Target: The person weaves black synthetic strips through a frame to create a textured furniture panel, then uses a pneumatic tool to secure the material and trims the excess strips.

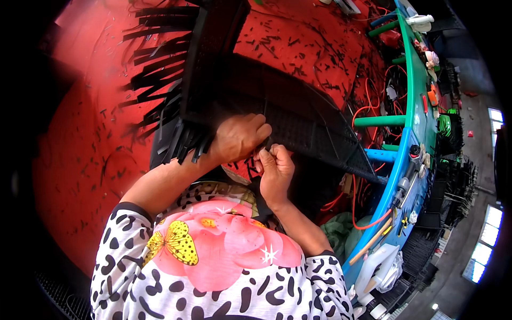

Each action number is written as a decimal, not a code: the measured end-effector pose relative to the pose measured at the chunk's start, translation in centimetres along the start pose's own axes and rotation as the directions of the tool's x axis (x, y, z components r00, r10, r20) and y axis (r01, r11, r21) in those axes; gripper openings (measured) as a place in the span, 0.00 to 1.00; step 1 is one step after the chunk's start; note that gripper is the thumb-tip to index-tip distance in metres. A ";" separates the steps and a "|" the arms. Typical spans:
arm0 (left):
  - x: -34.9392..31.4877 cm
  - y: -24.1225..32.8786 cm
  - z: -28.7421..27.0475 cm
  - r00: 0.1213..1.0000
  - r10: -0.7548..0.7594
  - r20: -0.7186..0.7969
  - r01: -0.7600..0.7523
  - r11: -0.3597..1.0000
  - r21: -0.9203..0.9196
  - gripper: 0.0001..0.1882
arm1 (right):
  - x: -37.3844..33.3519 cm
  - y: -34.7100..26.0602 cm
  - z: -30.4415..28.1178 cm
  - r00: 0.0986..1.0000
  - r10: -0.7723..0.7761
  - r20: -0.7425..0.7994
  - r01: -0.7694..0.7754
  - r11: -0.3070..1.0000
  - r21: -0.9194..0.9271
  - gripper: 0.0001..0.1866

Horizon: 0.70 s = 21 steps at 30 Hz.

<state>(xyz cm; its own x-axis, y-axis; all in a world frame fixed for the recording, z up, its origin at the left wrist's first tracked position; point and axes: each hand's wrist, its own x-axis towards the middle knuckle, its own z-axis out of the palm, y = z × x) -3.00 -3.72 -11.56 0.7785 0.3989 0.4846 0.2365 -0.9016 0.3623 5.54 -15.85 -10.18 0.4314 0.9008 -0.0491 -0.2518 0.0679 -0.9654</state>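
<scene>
A dark piece of woven furniture [298, 125], made of flat black strips on a frame, lies before me. Along its left side many loose black strip ends [160, 74] stick out in a row. At its near edge my left hand [240, 140] is closed, its curled fingers against the weave. Just right of it my right hand [276, 173] pinches with thumb and forefinger at the same edge. The two hands nearly touch. A short bit of black strip seems to lie between their fingertips, though the fingers hide most of it.
Red sheeting [90, 176] covers the floor, strewn with black strip scraps. On my right runs a long blue and green workbench [408, 125] with tools, a power drill [408, 173] and white plastic items. An orange-red hose [368, 109] loops beneath it. Dark woven pieces [453, 186] are stacked beyond.
</scene>
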 end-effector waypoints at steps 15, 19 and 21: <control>-1.6 -1.2 3.1 0.996 -0.052 0.075 0.058 0.994 -0.087 0.15 | -2.5 3.6 -1.0 0.995 -0.090 -0.031 0.085 0.988 -0.131 0.10; -2.1 -1.0 3.3 0.993 -0.071 0.096 0.082 0.990 -0.111 0.16 | -3.1 3.5 -1.1 0.997 -0.067 -0.041 0.060 0.986 -0.157 0.10; -2.1 -0.8 2.6 0.986 -0.095 0.135 0.116 0.982 -0.151 0.17 | -2.9 3.6 -1.1 0.997 -0.073 -0.029 0.068 0.988 -0.136 0.10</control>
<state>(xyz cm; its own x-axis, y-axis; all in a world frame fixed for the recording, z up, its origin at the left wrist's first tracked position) -3.29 -4.24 -14.95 0.8235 0.4569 0.3362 0.2342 -0.8137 0.5320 4.36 -18.68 -13.82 0.4739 0.8805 0.0141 -0.1016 0.0706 -0.9923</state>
